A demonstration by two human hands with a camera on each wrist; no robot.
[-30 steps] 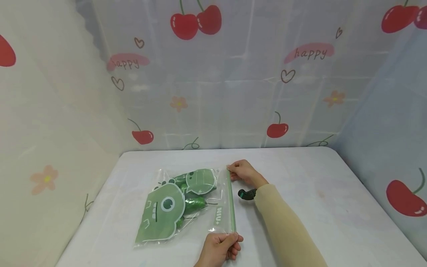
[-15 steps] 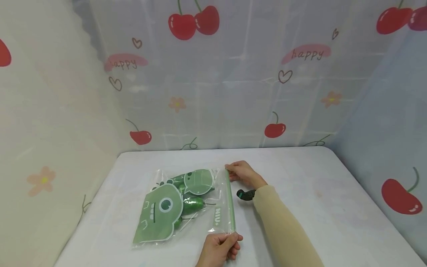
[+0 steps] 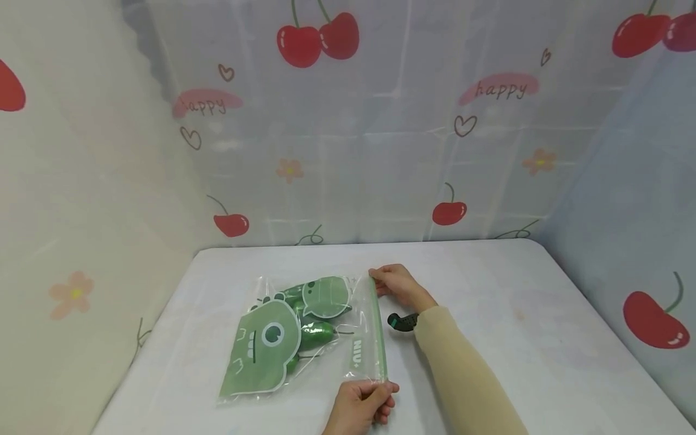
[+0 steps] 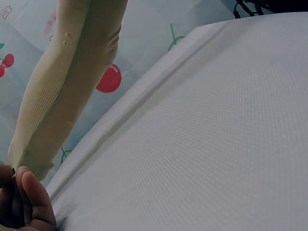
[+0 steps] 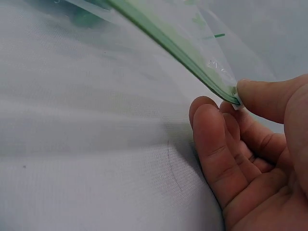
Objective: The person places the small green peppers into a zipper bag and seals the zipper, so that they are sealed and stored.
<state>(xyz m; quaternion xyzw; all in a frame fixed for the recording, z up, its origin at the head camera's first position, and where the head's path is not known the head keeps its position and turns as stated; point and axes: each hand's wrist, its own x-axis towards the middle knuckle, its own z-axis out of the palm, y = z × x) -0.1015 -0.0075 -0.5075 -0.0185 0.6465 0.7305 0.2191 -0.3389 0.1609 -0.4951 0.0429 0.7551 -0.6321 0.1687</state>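
Observation:
A clear zip bag (image 3: 260, 356) printed with green cartoon monsters lies flat on the table, its green zip strip (image 3: 378, 326) on the right side. Several shiny green items with thin stems, one a rounded green vegetable (image 3: 317, 333), show inside it, partly hidden by the print. At the far end of the strip, my right hand (image 3: 399, 284) pinches the corner between thumb and index finger; the right wrist view shows this pinch on the strip (image 5: 168, 45). My left hand (image 3: 361, 406) pinches the near corner. In the left wrist view, only fingers (image 4: 36, 197) appear at the lower left.
A white-covered table (image 3: 489, 314) extends to the right of the bag. A curtain (image 3: 380, 151) with cherries and "happy" print stands behind and at both sides. A black device (image 3: 402, 322) sits at the right wrist, beside the beige sleeve (image 3: 462, 368).
Both hands keep their pinch on the bag's two zip corners. The left hand has shifted very slightly to the right; the bag stays in nearly the same place.

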